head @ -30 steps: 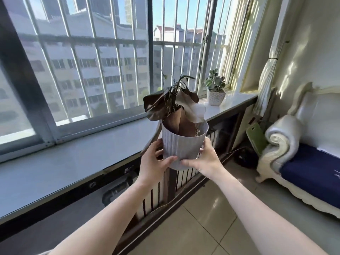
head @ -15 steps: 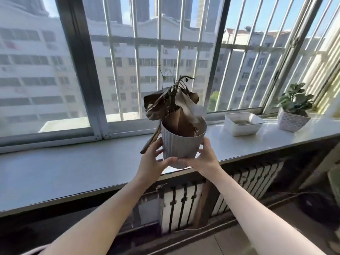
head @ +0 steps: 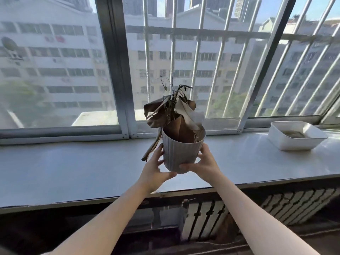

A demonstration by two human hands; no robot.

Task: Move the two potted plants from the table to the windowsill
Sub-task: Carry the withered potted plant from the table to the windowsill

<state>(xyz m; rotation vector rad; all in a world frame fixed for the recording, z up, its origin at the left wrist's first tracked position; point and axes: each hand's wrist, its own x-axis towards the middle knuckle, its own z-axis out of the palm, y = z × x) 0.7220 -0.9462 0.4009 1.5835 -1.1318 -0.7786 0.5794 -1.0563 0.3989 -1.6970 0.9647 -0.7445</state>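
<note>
Both forearms reach out from the near edge. Left hand [head: 153,171] cups the pot [head: 181,153] low on its left side, thumb curled under the base; right hand [head: 203,163] mirrors it, fingers wrapped round the right wall. Both closed on the pot.

Since a second ago the person has turned to face the sill [head: 73,168] square on and carried the pot in over it. It hangs tilted above the bare middle of the sill, base seemingly not yet down. Likely set-down comes next.

Dead leaves [head: 173,116] droop over the rim, one trailing down the left side. White tray [head: 294,137] sits well right, contents unclear.

Hard to tell: the gap under the pot. The small green plant seen half a second ago now lies out of frame to the right. Table not in sight
</note>
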